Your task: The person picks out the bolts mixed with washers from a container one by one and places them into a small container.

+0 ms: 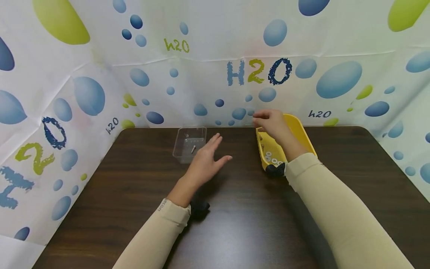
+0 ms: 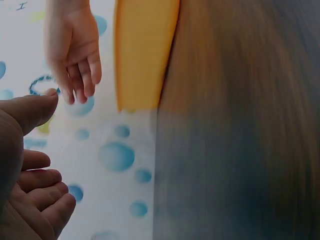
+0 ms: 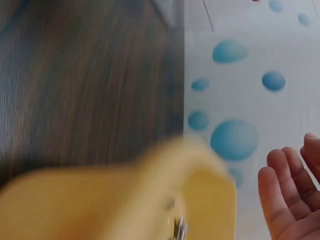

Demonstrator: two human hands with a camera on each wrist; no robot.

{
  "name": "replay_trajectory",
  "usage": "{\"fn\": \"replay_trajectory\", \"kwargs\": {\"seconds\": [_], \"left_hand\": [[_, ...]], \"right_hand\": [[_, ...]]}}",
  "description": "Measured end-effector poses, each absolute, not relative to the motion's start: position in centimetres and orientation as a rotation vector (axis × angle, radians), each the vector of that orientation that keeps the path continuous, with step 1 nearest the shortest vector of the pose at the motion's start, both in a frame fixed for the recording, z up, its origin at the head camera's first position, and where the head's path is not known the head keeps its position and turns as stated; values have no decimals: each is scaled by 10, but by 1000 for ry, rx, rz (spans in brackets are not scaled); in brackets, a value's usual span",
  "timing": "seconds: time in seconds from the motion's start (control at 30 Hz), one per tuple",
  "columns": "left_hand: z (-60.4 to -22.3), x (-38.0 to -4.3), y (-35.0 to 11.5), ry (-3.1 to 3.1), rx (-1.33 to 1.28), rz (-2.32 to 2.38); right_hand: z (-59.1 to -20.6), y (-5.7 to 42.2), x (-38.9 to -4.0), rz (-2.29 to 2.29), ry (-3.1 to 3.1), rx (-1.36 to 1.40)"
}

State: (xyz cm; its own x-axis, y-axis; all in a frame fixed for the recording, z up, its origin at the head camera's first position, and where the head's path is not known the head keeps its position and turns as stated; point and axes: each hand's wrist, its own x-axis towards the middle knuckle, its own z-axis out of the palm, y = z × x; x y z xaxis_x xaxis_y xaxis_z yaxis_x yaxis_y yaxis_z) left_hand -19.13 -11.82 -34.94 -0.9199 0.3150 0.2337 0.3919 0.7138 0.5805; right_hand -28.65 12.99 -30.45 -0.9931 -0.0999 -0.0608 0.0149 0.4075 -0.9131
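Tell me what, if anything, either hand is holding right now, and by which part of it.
Nothing that shows. The left hand is empty with its fingers extended; the right hand, near the yellow bin, shows nothing in it.

White H2O-lettered, bubble-patterned backdrop (image 1: 208, 22) behind and beside; dark wood-grain table (image 1: 134, 179); pale glare (image 1: 231, 239) upon it

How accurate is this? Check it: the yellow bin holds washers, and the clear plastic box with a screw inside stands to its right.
The side is wrong: in the head view, the clear plastic box stands to the left of the yellow bin. The washers in the bin and the screw in the box are as you say.
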Motion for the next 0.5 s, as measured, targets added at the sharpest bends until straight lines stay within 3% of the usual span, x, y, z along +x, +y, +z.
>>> {"fn": "replay_trajectory", "kwargs": {"seconds": [0.3, 0.5], "left_hand": [[-355, -189, -63, -2904, -733, -1025], [-356, -186, -33, -2977, -787, -1038]], "right_hand": [[-310, 163, -294, -1384, 2466, 141], [-314, 172, -299, -1069, 2401, 115]]}}
